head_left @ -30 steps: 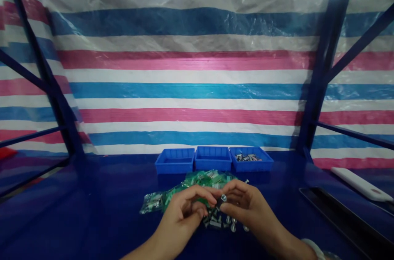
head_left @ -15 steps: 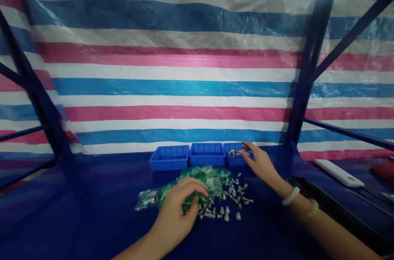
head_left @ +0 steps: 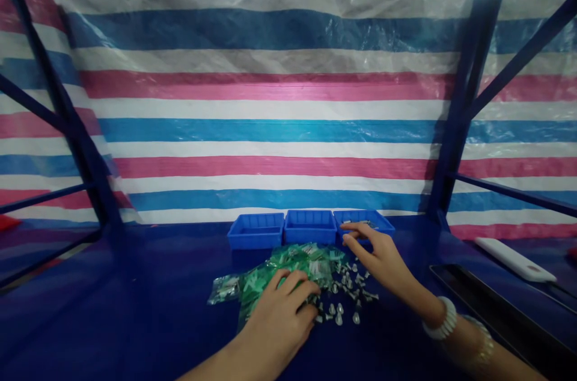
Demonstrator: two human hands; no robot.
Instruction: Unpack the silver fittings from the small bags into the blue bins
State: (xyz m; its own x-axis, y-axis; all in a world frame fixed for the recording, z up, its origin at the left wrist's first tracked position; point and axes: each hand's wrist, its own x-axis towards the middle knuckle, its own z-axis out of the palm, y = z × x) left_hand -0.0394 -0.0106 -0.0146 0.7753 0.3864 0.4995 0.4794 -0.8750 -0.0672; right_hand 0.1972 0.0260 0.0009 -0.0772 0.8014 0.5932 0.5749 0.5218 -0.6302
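Observation:
My left hand (head_left: 283, 312) lies palm down on a heap of green plastic bags (head_left: 288, 267), its fingers curled over the loose silver screws (head_left: 345, 300) beside the heap; what is under the fingers is hidden. My right hand (head_left: 376, 255) hovers in front of the right blue bin (head_left: 385, 226), fingers stretched out with nothing in them. That bin holds several small metal parts. The middle blue bin (head_left: 310, 228) and the left blue bin (head_left: 255, 231) stand next to it.
A dark blue table (head_left: 135, 309) carries everything. A striped tarp (head_left: 270, 98) closes the back. Blue frame posts (head_left: 464, 104) stand at both sides. A black tray (head_left: 500, 315) and a white flat object (head_left: 514, 258) lie at the right.
One second ago both hands held a small part together over the screws. The right hand then reached to the right bin and has now drawn back a little; the left hand dropped onto the pile.

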